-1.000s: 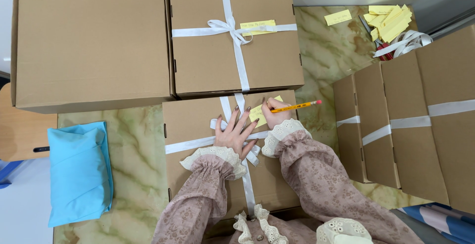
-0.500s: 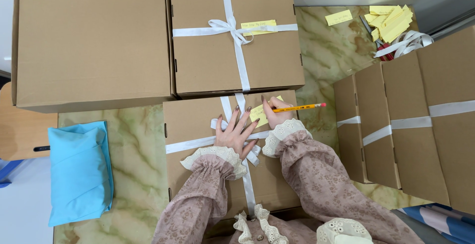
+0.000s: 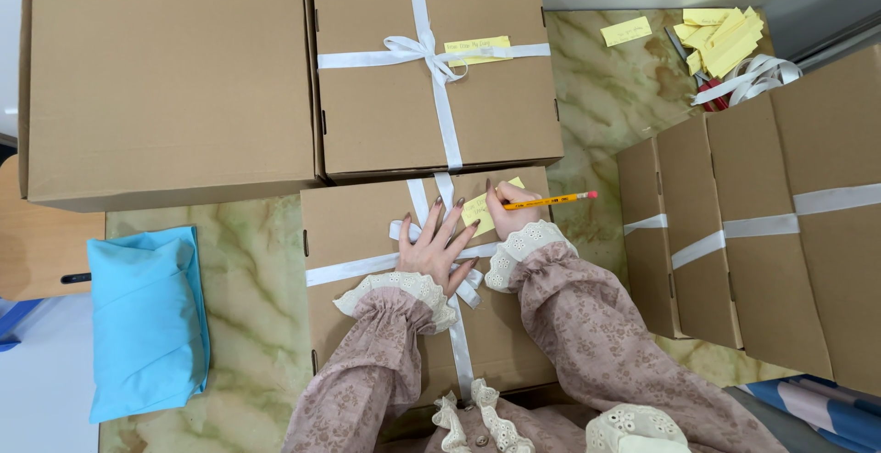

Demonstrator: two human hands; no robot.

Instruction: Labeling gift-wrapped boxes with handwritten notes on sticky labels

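Head view: the left hand (image 3: 439,244) lies flat, fingers spread, pressing the ribbon (image 3: 362,267) on the box (image 3: 367,315). Just beside it, the right hand (image 3: 507,215) pinches a pencil (image 3: 549,201), tip on the yellow note (image 3: 482,207). I think the note could slide if the flat hand lifts. Boxes crowd the far side and right; bare table (image 3: 252,324) lies left, before the blue bag (image 3: 147,320).

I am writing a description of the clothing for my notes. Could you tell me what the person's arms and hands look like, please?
Both arms wear long, loose sleeves of dusty pink fabric with a small floral print. Each sleeve gathers at the wrist into a cream lace cuff with a scalloped edge. The left hand has long, dark-painted nails; the right hand shows a similar dark nail. No rings, watch or gloves are visible.
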